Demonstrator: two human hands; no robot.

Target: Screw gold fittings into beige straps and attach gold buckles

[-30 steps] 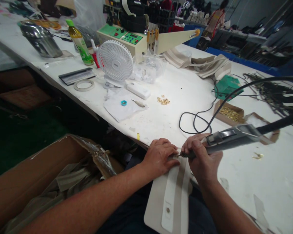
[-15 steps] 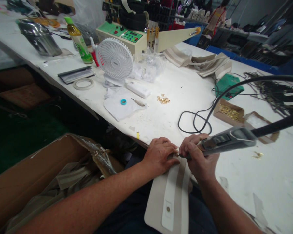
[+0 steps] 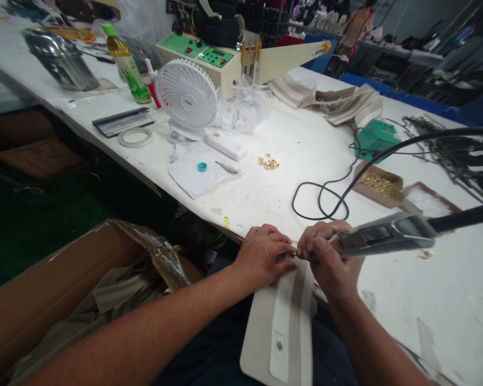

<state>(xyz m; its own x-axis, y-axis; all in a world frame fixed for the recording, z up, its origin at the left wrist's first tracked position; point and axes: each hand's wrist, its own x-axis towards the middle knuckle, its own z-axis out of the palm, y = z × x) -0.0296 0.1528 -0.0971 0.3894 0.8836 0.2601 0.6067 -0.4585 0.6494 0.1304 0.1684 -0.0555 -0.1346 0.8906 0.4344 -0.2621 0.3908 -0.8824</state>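
Note:
My right hand is wrapped round the front of a grey corded electric screwdriver, held nearly level with its tip pointing left. The tip meets a spot beside the fingertips of my left hand. Those fingers are closed at the far end of a beige striped strap piece, pressing it at the table edge. What lies between thumb and forefinger is mostly covered. The strap piece hangs over my lap toward me, with a pale tab bearing a round metal snap near its rounded end.
Small gold fittings lie on the white table. To the right are a box of gold pieces, a green power unit and looped black cable. A white fan stands behind. An open carton sits at lower left.
The rear of the electric screwdriver has swung slightly to the right and down. Both hands stay almost in place; the camera view has shifted a little.

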